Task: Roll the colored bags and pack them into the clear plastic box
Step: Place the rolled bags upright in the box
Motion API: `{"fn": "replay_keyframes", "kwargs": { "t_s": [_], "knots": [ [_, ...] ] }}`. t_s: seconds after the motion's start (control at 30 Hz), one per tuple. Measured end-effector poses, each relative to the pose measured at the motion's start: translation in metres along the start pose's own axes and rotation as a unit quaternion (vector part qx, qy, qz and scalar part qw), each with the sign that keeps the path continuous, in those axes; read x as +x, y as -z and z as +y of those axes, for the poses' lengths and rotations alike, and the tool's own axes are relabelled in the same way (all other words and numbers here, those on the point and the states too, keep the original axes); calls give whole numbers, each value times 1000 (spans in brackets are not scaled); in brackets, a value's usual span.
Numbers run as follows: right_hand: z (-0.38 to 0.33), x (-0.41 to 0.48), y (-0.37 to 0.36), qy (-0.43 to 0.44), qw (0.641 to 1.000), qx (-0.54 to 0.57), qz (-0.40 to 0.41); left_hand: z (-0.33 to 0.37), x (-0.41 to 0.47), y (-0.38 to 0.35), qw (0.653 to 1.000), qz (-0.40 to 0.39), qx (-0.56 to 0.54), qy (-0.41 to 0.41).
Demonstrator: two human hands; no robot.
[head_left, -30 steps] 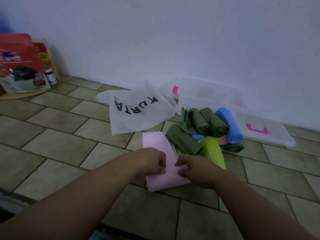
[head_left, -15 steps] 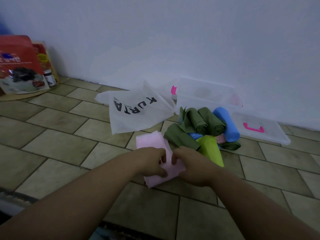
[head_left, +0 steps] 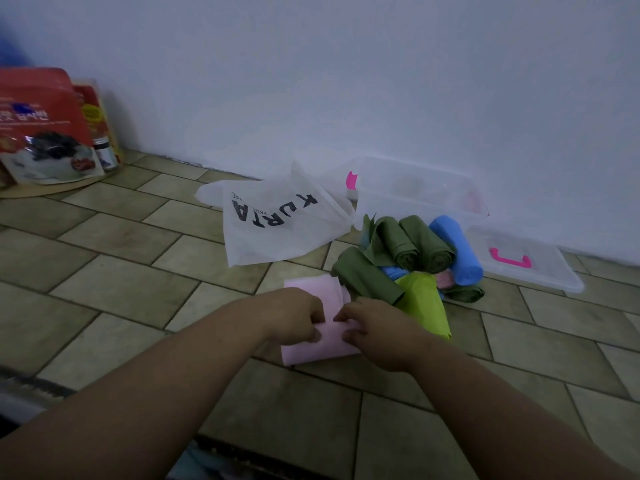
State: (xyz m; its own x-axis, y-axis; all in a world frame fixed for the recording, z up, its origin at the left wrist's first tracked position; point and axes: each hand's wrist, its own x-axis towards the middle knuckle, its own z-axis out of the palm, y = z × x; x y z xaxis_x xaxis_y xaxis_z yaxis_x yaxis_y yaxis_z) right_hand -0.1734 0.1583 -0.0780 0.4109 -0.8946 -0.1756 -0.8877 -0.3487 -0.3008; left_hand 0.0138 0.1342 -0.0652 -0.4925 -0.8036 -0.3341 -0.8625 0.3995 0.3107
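The pink bag (head_left: 311, 349) lies on the tiled floor (head_left: 138, 271), just beside the pile of rolled bags (head_left: 408, 247). The left hand (head_left: 294, 317) and the right hand (head_left: 377, 330) each pinch its fold, fingers curled on it. To roll it well, both hands should likely turn together and press tight, so it fits the clear plastic box (head_left: 415, 206) by the wall.

Person's arms, seen from the head camera. Both bare forearms enter from the lower edge and converge toward the centre. Left hand (head_left: 294, 317) and right hand (head_left: 374, 332) lie side by side (backs toward the camera), fingertips nearly meeting. The fingers of each hand are curled, pinching the pink bag (head_left: 311, 353).
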Motion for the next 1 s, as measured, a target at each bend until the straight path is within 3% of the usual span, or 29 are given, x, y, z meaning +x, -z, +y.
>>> {"fn": "replay_keyframes", "kwargs": {
  "t_s": [0.1, 0.17, 0.33, 0.53, 0.83, 0.93, 1.0],
  "knots": [
    [-2, 4, -1, -6, 1000, -18, -8, 2, -1, -9, 997, 57, 44, -8],
    [-4, 5, -2, -14, 1000, -20, -5, 2, 0, -15, 998, 59, 14, 6],
    [-6, -4, -9, 54, 991, -38, 114, -3, 7, -8, 999, 19, -12, 38],
    [-4, 0, -12, 45, 989, -95, 108, 4, -5, -19, 989, 137, 46, -14],
    [-10, 13, -12, 36, 980, -162, 112, -6, 19, 0, 996, 45, 49, 63],
    [-18, 23, -1, -17, 981, -179, 75, -6, 13, -8, 969, 212, 27, 125],
    [-23, 30, 7, -74, 988, -133, 21, 1, 9, -14, 920, 321, -148, 172]
  ]
}}
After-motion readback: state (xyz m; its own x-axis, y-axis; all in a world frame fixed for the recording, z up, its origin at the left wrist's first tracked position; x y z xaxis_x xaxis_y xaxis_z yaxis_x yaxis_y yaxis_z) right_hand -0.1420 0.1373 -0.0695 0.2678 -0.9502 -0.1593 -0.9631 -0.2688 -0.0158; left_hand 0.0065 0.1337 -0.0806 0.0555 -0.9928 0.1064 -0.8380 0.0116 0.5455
